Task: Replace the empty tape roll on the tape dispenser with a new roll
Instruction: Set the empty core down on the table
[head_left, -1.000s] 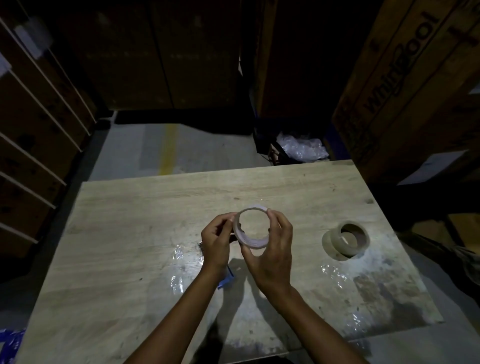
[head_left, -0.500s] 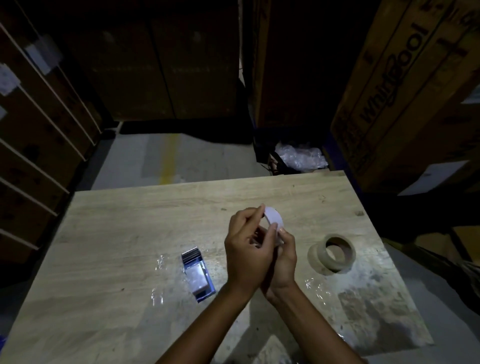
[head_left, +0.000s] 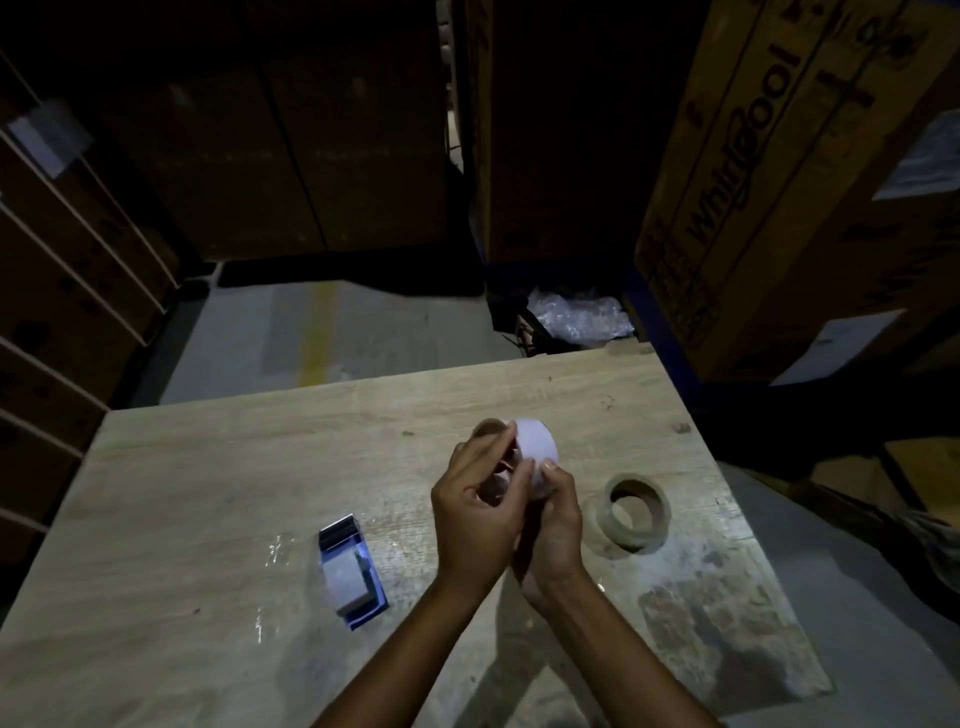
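1. Both hands meet above the middle of the table (head_left: 208, 493). The left hand (head_left: 475, 512) is curled over the near side of a pale roll (head_left: 535, 452), its fingers (head_left: 496, 452) working at the roll's edge. The right hand (head_left: 553, 530) cups the roll from below and grasps it. The roll is held in the air, touching neither the table nor anything else.

2. The dispenser (head_left: 348, 569), blue with a pale block on top, lies on the table to the left of the hands, untouched. Whether any roll sits in it cannot be told in this dim light.

3. A brown ring (head_left: 636, 512) rests flat on the table just right of the hands. It looks like a bare cardboard core, so the old roll seems already removed.

4. Judged from this, the task is about midway. Left to do: probably free the tape end, seat the roll in the dispenser, and thread the tape to the cutter.

5. Beyond the far edge, crumpled clear plastic (head_left: 576, 314) lies on the floor.

6. Farther right, a large carton (head_left: 779, 182) reads "Whirlpool". White labels on it and on the left shelving are unreadable.
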